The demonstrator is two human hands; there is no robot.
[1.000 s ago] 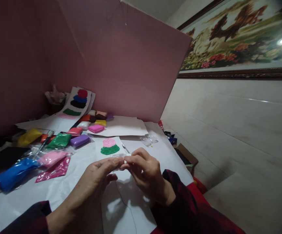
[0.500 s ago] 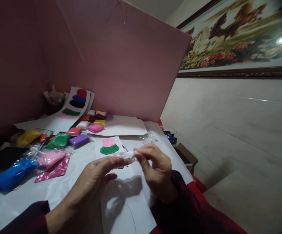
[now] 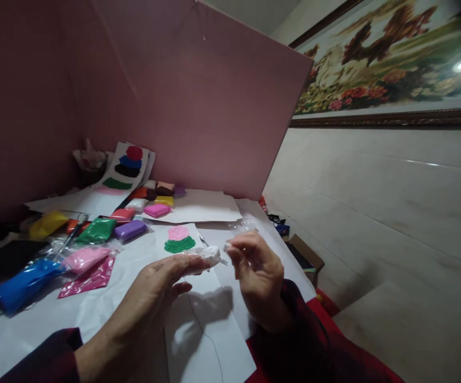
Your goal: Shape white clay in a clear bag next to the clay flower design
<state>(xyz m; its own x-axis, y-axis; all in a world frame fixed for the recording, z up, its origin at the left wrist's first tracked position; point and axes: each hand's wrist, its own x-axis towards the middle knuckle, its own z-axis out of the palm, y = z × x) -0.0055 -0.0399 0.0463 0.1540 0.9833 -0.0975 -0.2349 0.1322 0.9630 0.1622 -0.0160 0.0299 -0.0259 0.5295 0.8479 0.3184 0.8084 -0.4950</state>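
Observation:
My left hand (image 3: pixel 156 287) is closed on a clear packet of white modelling clay (image 3: pixel 210 256), whose white end pokes out past the fingertips to the right. Just right of it, my right hand (image 3: pixel 257 271) pinches a small white bit of clay (image 3: pixel 227 246) between thumb and finger, apart from the packet. Beneath both hands lies a white paper sheet (image 3: pixel 206 351) with a pencil-like line on it. On its far end are a pink clay patch (image 3: pixel 178 233) and a green one (image 3: pixel 179 244). A metal fork (image 3: pixel 203 239) lies beside them, partly hidden by the packet.
Several wrapped clay packs, among them blue (image 3: pixel 26 286), green (image 3: pixel 97 230) and purple (image 3: pixel 130 230), crowd the left. A sheet with coloured clay patches (image 3: pixel 122 199) leans at the back. A pink panel (image 3: pixel 198 106) rises behind; a cardboard box (image 3: pixel 308 250) stands at the right.
My right hand has drawn away to the right from the packet, with a small white bit of clay now separate in its fingertips. The left hand stays in place.

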